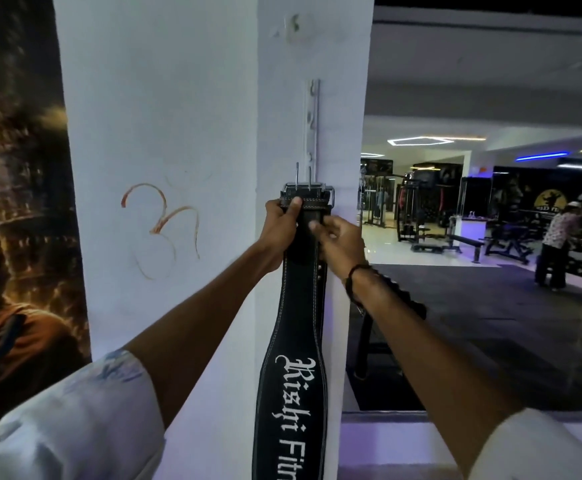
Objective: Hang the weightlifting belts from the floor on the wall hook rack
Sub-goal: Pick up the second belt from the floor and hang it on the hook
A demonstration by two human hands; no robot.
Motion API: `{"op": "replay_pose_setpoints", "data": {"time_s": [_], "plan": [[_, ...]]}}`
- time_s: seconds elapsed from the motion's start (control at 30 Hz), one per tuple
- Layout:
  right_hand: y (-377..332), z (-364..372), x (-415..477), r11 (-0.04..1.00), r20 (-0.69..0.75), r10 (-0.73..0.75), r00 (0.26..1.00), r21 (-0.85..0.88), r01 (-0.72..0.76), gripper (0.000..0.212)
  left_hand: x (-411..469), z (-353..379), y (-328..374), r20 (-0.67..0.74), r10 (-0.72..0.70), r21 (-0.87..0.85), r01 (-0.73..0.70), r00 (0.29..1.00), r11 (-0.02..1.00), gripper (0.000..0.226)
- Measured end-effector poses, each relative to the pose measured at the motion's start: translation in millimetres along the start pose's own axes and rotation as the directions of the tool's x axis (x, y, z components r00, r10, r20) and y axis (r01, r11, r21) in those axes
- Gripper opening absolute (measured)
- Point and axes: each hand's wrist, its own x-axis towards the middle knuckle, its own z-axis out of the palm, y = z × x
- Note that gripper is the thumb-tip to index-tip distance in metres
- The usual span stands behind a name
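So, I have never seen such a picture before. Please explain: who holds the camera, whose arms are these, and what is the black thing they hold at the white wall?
Nobody holds the camera: it is worn on a person's head and looks forward, so the two arms reaching in from below are that person's own. There is no machine here, only bare hands.

The black thing is a weightlifting belt with white lettering, hanging down along a white pillar. The left hand and the right hand both have a grip on its top end, just below the metal buckle. Above the buckle, a narrow hook rack is fixed upright on the pillar. Whether the buckle already sits on a hook cannot be told.

To the right is a gym room with machines, and another person stands far off.
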Motion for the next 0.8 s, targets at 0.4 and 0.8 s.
{"op": "replay_pose_setpoints", "data": {"time_s": [0.4,0.8], "plan": [[-6.7,-22.3,-6.8,0.992,0.222,0.119,0.968,-0.069,-0.107,0.027,11.6,5.5,0.8,-0.02,0.013,0.043,-0.012,1.0,0.999,0.044],[74.3,-6.6,-98.8,0.928,0.331,0.328,0.885,-0.289,-0.235,0.012,33.5,11.9,47.1,-0.034,0.113,0.062,-0.111,0.993,0.992,0.045]]}}
